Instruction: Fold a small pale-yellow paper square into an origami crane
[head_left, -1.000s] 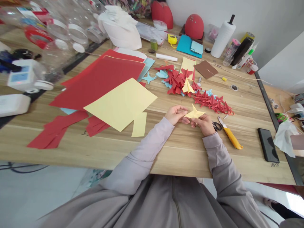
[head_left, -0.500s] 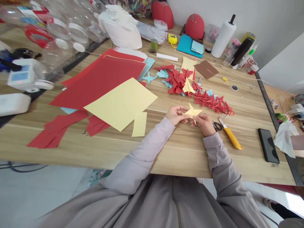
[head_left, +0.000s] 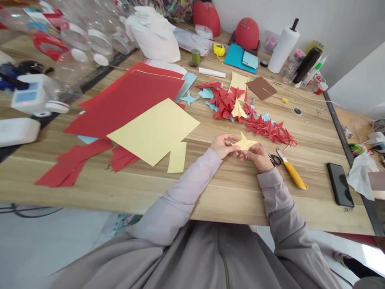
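Observation:
A pale yellow folded paper star (head_left: 244, 143) is held between both hands above the table. My left hand (head_left: 223, 146) pinches its left side, thumb on top. From the lower right, my right hand (head_left: 259, 157) grips it, with the thumb pressed on a lower point. The fingers beneath the star are partly hidden. Just beyond lie a row of red paper stars (head_left: 267, 129) and a pile of red folded paper pieces (head_left: 223, 103), with a yellow folded piece (head_left: 239, 108) on top. Black-handled scissors (head_left: 275, 159) lie right beside my right hand, partly covered.
Left of my hands are a large yellow sheet (head_left: 153, 130), a yellow strip (head_left: 177, 157) and red sheets (head_left: 126, 96). A yellow utility knife (head_left: 294, 174) with its blade out and a phone (head_left: 339, 184) lie to the right. Clear plastic bottles (head_left: 70, 72) crowd the far left.
My right thumb has shifted slightly left onto the star's lower point, which showed below the fingers before. The star has tilted a little; both hands stay in nearly the same place.

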`<state>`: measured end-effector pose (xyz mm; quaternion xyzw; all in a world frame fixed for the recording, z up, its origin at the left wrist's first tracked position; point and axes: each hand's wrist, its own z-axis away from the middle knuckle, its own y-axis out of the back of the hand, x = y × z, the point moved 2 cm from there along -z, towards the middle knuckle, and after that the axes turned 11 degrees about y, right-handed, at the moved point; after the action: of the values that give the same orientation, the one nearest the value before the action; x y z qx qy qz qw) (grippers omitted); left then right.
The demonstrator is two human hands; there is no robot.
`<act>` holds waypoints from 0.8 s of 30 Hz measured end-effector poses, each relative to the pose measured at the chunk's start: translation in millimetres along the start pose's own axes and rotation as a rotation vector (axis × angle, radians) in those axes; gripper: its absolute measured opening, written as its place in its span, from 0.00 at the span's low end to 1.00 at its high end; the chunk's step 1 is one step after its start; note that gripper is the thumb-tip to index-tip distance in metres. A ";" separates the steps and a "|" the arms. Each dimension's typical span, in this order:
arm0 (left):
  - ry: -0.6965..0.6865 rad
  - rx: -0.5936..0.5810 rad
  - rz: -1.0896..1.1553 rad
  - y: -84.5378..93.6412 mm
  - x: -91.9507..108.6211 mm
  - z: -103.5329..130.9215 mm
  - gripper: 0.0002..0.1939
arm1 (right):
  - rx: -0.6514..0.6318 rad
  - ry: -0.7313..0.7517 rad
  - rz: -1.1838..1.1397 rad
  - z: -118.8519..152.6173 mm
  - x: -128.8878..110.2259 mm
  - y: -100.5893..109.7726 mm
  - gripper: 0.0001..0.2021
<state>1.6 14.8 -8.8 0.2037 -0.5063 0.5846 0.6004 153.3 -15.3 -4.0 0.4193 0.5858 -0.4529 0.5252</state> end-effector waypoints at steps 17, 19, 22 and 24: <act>-0.045 -0.028 -0.031 -3.7 -1.9 0.7 0.25 | 0.004 0.036 0.101 -1.2 -4.4 -2.1 0.13; -0.034 -0.034 -0.017 -4.5 -2.1 1.1 0.25 | -0.006 0.037 0.104 -0.7 -5.1 -2.1 0.13; -0.015 -0.053 -0.006 -4.7 -1.6 1.7 0.26 | -0.013 0.033 0.104 -0.1 -5.6 -2.1 0.12; 0.002 -0.077 0.002 -4.5 -1.2 2.0 0.26 | -0.008 0.031 0.094 0.0 -4.9 -1.4 0.12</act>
<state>5.2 11.4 -7.4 0.1793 -0.5279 0.5656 0.6077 152.4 -15.8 1.1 0.4511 0.5753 -0.4187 0.5388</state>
